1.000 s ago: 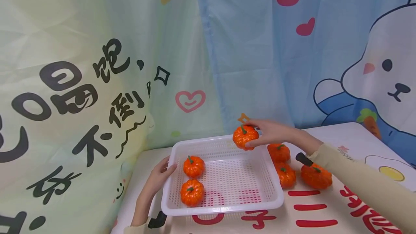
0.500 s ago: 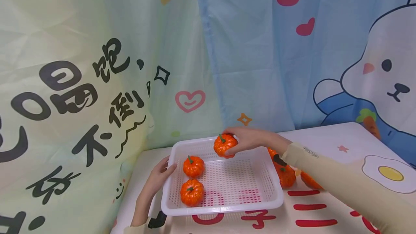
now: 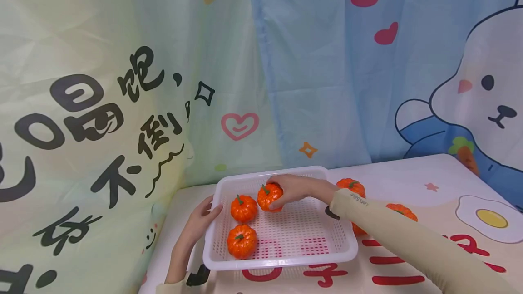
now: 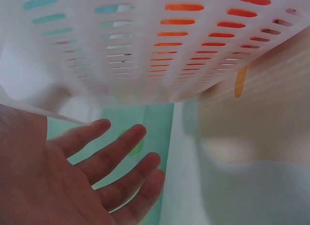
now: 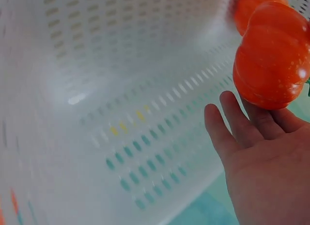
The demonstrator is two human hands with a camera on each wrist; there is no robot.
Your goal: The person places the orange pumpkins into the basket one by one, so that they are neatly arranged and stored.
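Note:
Over the back left part of the white plastic basket [image 3: 282, 264], my right hand [image 3: 292, 188] holds an orange toy pumpkin [image 3: 267, 196] with a green stem, thumb in front and fingers behind. The right wrist view shows this pumpkin [image 5: 273, 55] above the slotted floor. Two more pumpkins, one farther back [image 3: 244, 208] and one nearer [image 3: 242, 242], sit along the basket's left side. My left hand [image 3: 203, 216] rests at the left rim, its thumb lying over it. In the left wrist view its fingers [image 4: 116, 150] are spread and nearly straight outside the wall.
Right of the basket lie several more pumpkins; one at the back [image 3: 352, 187] and one farther right [image 3: 402, 211] are partly covered by the right sleeve [image 3: 392, 235]. A printed cloth covers the table [image 3: 433, 171], and a printed curtain [image 3: 314, 80] hangs behind it.
My right hand has carried its pumpkin left and down, from the basket's back right rim to beside the farther of the two pumpkins inside. My left hand has stayed at the rim.

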